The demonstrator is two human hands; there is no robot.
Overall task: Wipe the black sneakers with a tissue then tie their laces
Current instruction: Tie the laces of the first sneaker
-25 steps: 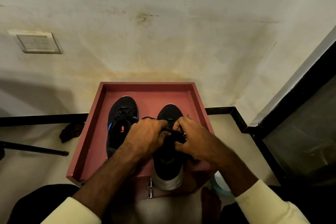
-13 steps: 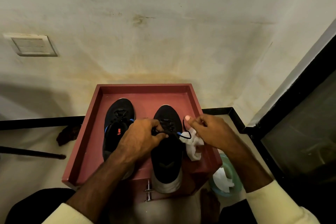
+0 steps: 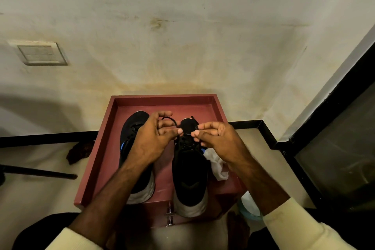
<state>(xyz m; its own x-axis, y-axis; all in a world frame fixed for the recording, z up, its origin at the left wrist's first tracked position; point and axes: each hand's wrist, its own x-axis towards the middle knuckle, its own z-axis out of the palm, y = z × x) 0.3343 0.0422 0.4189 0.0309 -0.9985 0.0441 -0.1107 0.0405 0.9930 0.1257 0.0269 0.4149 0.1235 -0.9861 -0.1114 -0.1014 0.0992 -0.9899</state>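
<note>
Two black sneakers with pale soles stand side by side, toes away from me, in a red tray (image 3: 97,154). The left sneaker (image 3: 129,134) is partly hidden by my left forearm. Over the right sneaker (image 3: 189,174) both hands work its black lace (image 3: 169,119). My left hand (image 3: 154,138) pinches a lace loop that arcs above its fingers. My right hand (image 3: 217,138) pinches the other lace end between thumb and forefinger. A crumpled white tissue (image 3: 218,166) lies in the tray just right of the right sneaker, under my right wrist.
The tray sits on a red cabinet with a metal handle (image 3: 169,216) against a stained wall. A dark rod (image 3: 40,172) and a dark rag (image 3: 78,151) lie on the floor at left. A teal bin (image 3: 248,207) stands at lower right, beside a black-framed pane (image 3: 304,158).
Both hands have risen from the tongue of the right sneaker toward its toe, drawing the lace ends up. The left hand now holds a loop. The tissue lies uncovered beside the shoe.
</note>
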